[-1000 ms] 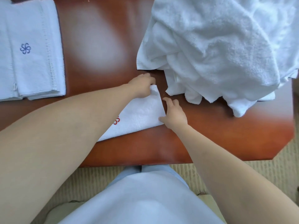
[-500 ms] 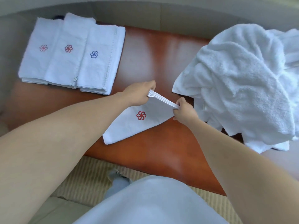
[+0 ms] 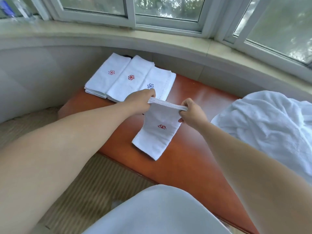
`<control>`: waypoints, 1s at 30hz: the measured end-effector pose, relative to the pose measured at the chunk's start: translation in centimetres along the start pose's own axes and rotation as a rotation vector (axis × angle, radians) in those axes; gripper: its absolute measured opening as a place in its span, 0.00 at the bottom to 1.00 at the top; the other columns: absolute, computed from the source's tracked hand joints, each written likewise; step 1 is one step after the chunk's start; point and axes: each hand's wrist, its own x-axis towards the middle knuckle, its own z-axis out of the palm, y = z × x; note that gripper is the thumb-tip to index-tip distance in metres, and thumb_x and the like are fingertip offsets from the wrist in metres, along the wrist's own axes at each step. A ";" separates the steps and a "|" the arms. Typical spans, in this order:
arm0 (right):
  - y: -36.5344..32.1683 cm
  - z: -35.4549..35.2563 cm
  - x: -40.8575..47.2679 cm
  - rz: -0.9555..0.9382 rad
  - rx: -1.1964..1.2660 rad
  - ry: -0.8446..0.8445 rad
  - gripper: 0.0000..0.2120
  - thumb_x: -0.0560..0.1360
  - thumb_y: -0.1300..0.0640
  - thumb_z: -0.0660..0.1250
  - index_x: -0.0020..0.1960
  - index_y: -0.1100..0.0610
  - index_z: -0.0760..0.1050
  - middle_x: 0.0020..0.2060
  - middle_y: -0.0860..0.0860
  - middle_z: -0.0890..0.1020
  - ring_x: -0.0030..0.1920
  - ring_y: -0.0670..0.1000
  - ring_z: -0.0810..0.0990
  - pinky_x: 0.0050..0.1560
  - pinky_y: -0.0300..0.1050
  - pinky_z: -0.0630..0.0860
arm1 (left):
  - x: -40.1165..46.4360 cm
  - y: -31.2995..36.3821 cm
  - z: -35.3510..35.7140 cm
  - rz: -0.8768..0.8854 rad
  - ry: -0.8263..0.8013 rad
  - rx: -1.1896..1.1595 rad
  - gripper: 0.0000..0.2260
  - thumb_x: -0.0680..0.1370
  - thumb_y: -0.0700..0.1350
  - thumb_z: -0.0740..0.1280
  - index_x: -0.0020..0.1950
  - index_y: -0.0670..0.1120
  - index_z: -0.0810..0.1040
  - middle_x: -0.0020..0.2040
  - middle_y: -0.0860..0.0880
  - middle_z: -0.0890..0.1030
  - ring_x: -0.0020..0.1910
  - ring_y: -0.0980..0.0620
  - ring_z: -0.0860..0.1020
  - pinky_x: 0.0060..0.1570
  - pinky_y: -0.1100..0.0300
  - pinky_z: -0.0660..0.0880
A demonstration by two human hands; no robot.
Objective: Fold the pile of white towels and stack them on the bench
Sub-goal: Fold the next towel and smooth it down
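Over the bench (image 3: 194,102), both hands, left (image 3: 141,102) and right (image 3: 192,112), pinch the towel's (image 3: 158,132) top edge, now lifted clear, ready for the stack (image 3: 130,78).

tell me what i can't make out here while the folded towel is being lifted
Head view only:
- Unfolded towel pile: cut off by the right edge, so how many remain cannot be told.
- Blue-logo towel: its near end is hidden by the left hand.
- Held towel: its red logo is creased and unreadable; the right hand covers one corner.
- Bench: near end hidden by the person's arm and clothing.
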 end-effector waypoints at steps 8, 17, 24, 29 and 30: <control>-12.6 3.6 -2.8 -0.131 0.029 0.087 0.08 0.74 0.62 0.58 0.47 0.50 0.68 0.45 0.52 0.84 0.32 0.47 0.86 0.36 0.49 0.80 | -5.8 -7.7 -7.9 -0.044 0.201 -0.029 0.07 0.80 0.42 0.63 0.55 0.52 0.76 0.54 0.53 0.75 0.49 0.48 0.76 0.41 0.54 0.69; -18.7 3.0 -1.8 -0.153 0.018 0.224 0.12 0.70 0.62 0.58 0.48 0.46 0.69 0.31 0.46 0.85 0.38 0.51 0.85 0.46 0.56 0.83 | -5.4 -9.5 -14.4 0.003 0.320 -0.058 0.07 0.79 0.40 0.62 0.49 0.53 0.73 0.52 0.52 0.76 0.50 0.46 0.76 0.42 0.53 0.68; -19.8 2.3 2.1 -0.159 0.049 0.274 0.13 0.72 0.63 0.60 0.54 0.52 0.70 0.38 0.52 0.85 0.45 0.58 0.85 0.50 0.57 0.82 | -1.4 -9.9 -16.3 -0.019 0.346 -0.029 0.09 0.78 0.38 0.61 0.51 0.50 0.78 0.55 0.49 0.80 0.51 0.44 0.77 0.42 0.53 0.70; -19.1 2.0 6.1 -0.130 0.033 0.275 0.12 0.73 0.62 0.62 0.55 0.52 0.70 0.45 0.54 0.85 0.45 0.60 0.83 0.45 0.53 0.80 | 2.8 -10.2 -16.6 -0.058 0.318 -0.039 0.12 0.78 0.36 0.59 0.53 0.49 0.79 0.52 0.50 0.80 0.38 0.46 0.74 0.36 0.55 0.71; -18.9 1.9 6.9 -0.121 0.025 0.276 0.12 0.74 0.61 0.62 0.56 0.52 0.70 0.46 0.53 0.84 0.45 0.59 0.82 0.44 0.52 0.79 | 3.7 -10.2 -16.5 -0.070 0.315 -0.040 0.13 0.78 0.37 0.59 0.54 0.49 0.79 0.52 0.51 0.80 0.39 0.46 0.74 0.35 0.56 0.71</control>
